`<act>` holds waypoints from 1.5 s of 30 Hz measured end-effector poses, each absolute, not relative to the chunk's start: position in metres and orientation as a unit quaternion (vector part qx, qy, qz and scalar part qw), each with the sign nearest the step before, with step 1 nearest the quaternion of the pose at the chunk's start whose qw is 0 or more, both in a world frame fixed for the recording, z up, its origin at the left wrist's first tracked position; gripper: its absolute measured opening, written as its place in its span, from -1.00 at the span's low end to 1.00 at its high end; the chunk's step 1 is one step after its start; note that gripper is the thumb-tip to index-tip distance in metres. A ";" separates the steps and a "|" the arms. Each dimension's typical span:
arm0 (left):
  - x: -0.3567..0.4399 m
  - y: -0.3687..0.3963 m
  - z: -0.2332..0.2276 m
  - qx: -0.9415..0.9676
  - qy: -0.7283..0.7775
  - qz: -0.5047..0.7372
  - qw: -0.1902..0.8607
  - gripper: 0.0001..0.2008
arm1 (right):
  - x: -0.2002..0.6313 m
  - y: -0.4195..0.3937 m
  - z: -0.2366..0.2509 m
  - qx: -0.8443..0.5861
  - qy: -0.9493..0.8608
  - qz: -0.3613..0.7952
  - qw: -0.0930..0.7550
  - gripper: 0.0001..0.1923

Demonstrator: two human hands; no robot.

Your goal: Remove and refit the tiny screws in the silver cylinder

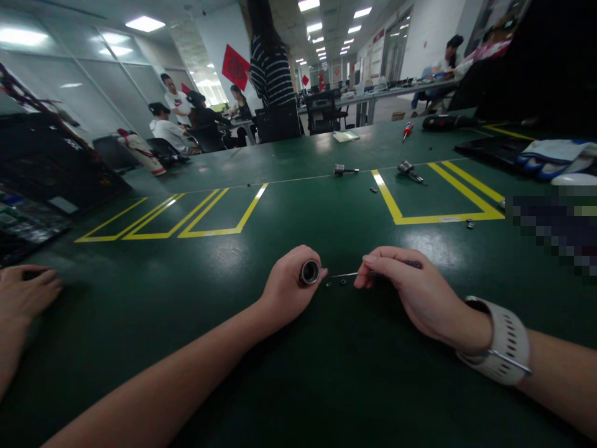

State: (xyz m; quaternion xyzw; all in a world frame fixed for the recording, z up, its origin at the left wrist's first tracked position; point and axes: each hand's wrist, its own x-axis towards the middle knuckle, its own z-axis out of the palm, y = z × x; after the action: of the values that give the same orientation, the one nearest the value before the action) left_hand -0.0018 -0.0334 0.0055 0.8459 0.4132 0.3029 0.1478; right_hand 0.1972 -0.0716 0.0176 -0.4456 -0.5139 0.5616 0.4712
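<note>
My left hand [286, 286] is closed around a dark metal cylinder [310, 272], whose hollow round end faces me. Opposite it, my right hand [417, 289] pinches a thin tool with a dark handle and a slim metal shaft [345, 275], probably a small screwdriver. The shaft points left, and its tip lies close to the left hand's fingertips; I cannot tell whether it touches the cylinder. Just below the shaft, a small dark ring [343, 282] and a smaller ring-like piece [328, 284] lie on the green table [298, 386].
Farther back lie two metal parts with shafts, one [345, 169] left of a yellow taped box, another [410, 171] inside it. Small pieces [470, 223] sit by the tape. A red screwdriver [407, 130] and gloves [557, 155] are beyond. Another person's hand [28, 292] rests far left.
</note>
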 end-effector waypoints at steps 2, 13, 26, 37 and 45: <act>-0.002 -0.033 0.005 0.847 0.403 0.303 0.170 -0.97 | 0.198 -0.072 0.017 -0.448 -0.520 0.555 0.469 -0.75; -0.002 -0.033 0.004 0.831 0.430 0.305 0.175 -0.93 | 0.198 -0.084 0.020 -0.384 -0.568 0.508 0.520 -0.78; 0.000 -0.036 0.006 0.859 0.392 0.302 0.131 -0.89 | 0.183 -0.097 0.027 -0.419 -0.652 0.474 0.418 -0.84; 0.001 -0.039 0.007 0.875 0.384 0.268 0.121 -0.85 | 0.194 -0.087 0.025 -0.406 -0.639 0.514 0.405 -0.75; -0.002 -0.037 0.005 0.862 0.411 0.276 0.110 -0.88 | 0.192 -0.092 0.028 -0.436 -0.641 0.460 0.433 -0.75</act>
State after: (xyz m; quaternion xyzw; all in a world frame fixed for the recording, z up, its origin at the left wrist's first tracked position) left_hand -0.0018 -0.0369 0.0048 0.8621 0.4107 0.2760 0.1096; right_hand 0.1923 -0.0918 0.0279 -0.4360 -0.6407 0.4599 0.4334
